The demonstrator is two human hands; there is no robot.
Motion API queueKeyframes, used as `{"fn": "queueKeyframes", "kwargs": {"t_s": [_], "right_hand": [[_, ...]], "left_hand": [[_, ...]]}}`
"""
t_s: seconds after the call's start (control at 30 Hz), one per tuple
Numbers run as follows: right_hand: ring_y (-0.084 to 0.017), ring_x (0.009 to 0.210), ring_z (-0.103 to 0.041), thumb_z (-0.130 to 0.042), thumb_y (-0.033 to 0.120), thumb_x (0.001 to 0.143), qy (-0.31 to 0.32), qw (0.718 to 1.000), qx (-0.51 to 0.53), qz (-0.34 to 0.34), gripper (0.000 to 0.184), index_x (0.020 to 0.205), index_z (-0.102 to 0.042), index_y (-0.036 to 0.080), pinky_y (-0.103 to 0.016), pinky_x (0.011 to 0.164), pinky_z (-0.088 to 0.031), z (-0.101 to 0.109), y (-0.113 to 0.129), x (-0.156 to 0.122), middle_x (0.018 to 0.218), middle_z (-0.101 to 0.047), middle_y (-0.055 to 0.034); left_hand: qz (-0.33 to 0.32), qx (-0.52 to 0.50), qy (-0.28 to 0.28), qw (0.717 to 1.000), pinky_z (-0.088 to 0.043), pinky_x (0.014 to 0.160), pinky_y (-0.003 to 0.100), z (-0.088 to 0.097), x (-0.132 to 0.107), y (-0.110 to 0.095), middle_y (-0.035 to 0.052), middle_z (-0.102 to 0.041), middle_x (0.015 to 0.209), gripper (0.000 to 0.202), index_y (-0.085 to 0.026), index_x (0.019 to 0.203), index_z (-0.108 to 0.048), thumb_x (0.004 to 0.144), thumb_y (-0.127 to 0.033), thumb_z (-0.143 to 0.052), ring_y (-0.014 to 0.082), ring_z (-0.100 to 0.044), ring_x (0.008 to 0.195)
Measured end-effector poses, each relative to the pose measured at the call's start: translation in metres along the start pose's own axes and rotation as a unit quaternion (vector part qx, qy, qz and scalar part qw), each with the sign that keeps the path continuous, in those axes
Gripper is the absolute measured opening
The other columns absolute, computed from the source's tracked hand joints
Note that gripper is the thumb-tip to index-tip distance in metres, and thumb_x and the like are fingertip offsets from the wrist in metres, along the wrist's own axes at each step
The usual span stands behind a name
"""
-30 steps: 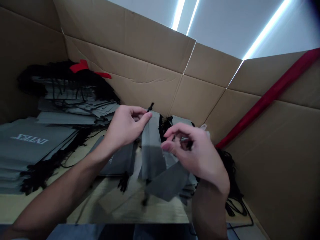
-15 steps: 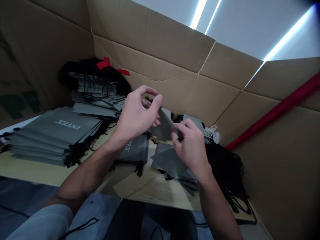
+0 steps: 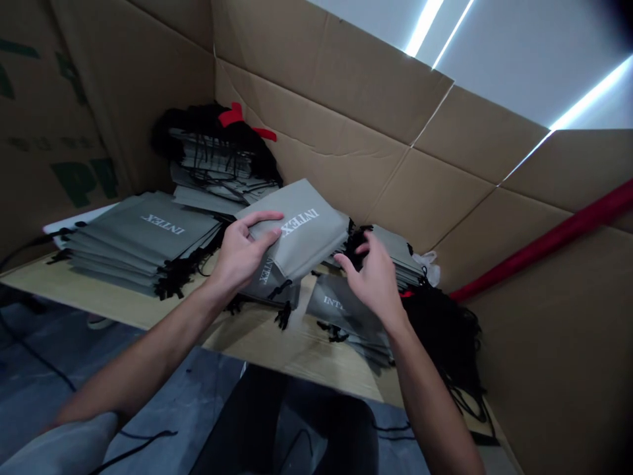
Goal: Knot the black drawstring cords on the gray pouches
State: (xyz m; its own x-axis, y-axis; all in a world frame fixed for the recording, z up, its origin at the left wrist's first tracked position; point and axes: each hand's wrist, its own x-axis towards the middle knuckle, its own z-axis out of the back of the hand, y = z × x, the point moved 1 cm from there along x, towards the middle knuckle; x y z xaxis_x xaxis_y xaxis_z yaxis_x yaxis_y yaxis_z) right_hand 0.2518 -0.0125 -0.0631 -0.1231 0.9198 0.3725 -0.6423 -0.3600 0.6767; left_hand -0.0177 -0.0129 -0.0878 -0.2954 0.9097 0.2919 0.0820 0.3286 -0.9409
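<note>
Head view, looking down into a bay lined with a tan corrugated cardboard wall [image 3: 336, 112]. Left hand [image 3: 242, 254] closed on the lower edge of a flat grey fabric drawstring bag printed INTEX [image 3: 301, 231], thumb on top, fingers curled beneath; the bag is lifted and tilted just above the middle of the work area. Right hand [image 3: 373, 280] open, fingers spread, holding nothing that can be seen, close beside the bag's black drawstring cords [image 3: 357, 247]; whether the fingertips touch them cannot be told. Under these, a light wooden surface [image 3: 297, 356] carries the rest. Already in order: a neat, squared stack of grey bags [image 3: 143, 237] at left, and a taller pile of grey bags with tangled black cords [image 3: 217, 165] behind it, a red strip [image 3: 237, 115] on top. Not in order: a loose grey bag [image 3: 270, 280] under the left hand, and a dark grey bag [image 3: 341, 307] lying askew on a low pile [image 3: 370, 349] near the right hand. Another low stack [image 3: 395, 257] sits at the back, beside a heap of black cords [image 3: 445, 336]. A long red tube [image 3: 544, 244] lies along the right wall. How many bags remain in all cannot be counted.
</note>
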Motion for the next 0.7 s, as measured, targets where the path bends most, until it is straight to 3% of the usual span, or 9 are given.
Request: {"fn": "queueKeyframes", "kwargs": {"t_s": [0.07,0.13,0.27,0.33,0.43,0.6,0.7], "right_hand": [[-0.025,0.080,-0.064,-0.061,0.078,0.101,0.109,0.983,0.118,-0.084,0.079,0.133,-0.076,0.008,-0.034,0.065,-0.049,-0.011,0.001,-0.004,0.105,-0.077,-0.0194],[-0.016,0.056,-0.048,-0.048,0.089,0.101,0.189,0.960,0.179,-0.102,0.087,0.114,-0.082,0.010,-0.031,0.054,-0.038,-0.024,0.005,-0.007,0.087,-0.078,-0.0148],[-0.008,0.053,-0.031,-0.084,0.079,0.081,0.230,0.925,0.276,-0.127,0.068,0.093,-0.081,0.013,-0.027,0.052,-0.024,-0.043,0.012,-0.004,0.065,-0.064,-0.0004],[-0.008,0.054,-0.028,-0.092,0.070,0.075,0.227,0.912,0.311,-0.145,0.060,0.087,-0.079,0.013,-0.026,0.053,-0.021,-0.046,0.014,0.001,0.059,-0.055,0.0049],[-0.007,0.053,-0.028,-0.096,0.061,0.073,0.236,0.889,0.351,-0.176,0.054,0.090,-0.077,0.014,-0.025,0.052,-0.021,-0.047,0.013,0.009,0.059,-0.053,0.0070],[-0.005,0.058,-0.041,-0.102,0.058,0.072,0.260,0.856,0.389,-0.218,0.058,0.098,-0.070,0.017,-0.021,0.056,-0.034,-0.047,0.010,0.012,0.090,-0.075,-0.0024],[-0.008,0.061,-0.047,-0.107,0.057,0.065,0.288,0.842,0.394,-0.231,0.064,0.095,-0.065,0.019,-0.022,0.058,-0.038,-0.052,0.010,0.005,0.083,-0.069,0.0008]], "left_hand": [[-0.014,0.027,-0.014,0.999,-0.023,0.050,0.024,0.004,-0.012,0.004,-0.0073,-0.046,0.059,0.049,-0.019,0.126,-0.083,0.082,-0.038,-0.087,0.0094,-0.031,0.051],[-0.018,0.046,-0.015,0.999,-0.014,0.049,0.027,0.004,-0.025,0.005,-0.0108,-0.031,0.052,0.052,-0.018,0.131,-0.081,0.086,-0.043,-0.085,0.0092,-0.019,0.048],[-0.009,0.070,0.017,0.997,-0.012,0.049,0.028,0.003,-0.041,0.007,-0.0110,-0.031,0.051,0.058,-0.019,0.139,-0.078,0.091,-0.051,-0.081,0.0097,-0.019,0.046],[0.001,0.082,0.047,0.996,-0.011,0.049,0.027,0.004,-0.044,0.009,-0.0106,-0.031,0.050,0.058,-0.019,0.137,-0.079,0.090,-0.053,-0.081,0.0097,-0.020,0.045],[0.016,0.101,0.084,0.991,-0.011,0.047,0.027,0.010,-0.045,0.014,-0.0096,-0.034,0.050,0.051,-0.020,0.130,-0.084,0.090,-0.051,-0.082,0.0092,-0.021,0.044],[0.025,0.096,0.078,0.992,-0.007,0.049,0.027,0.021,-0.046,0.027,-0.0109,-0.029,0.050,0.052,-0.020,0.134,-0.081,0.091,-0.049,-0.082,0.0086,-0.019,0.044],[0.036,0.062,0.083,0.994,-0.009,0.050,0.027,0.021,-0.047,0.033,-0.0118,-0.025,0.051,0.057,-0.021,0.134,-0.079,0.089,-0.057,-0.083,0.0089,-0.017,0.045]]}}
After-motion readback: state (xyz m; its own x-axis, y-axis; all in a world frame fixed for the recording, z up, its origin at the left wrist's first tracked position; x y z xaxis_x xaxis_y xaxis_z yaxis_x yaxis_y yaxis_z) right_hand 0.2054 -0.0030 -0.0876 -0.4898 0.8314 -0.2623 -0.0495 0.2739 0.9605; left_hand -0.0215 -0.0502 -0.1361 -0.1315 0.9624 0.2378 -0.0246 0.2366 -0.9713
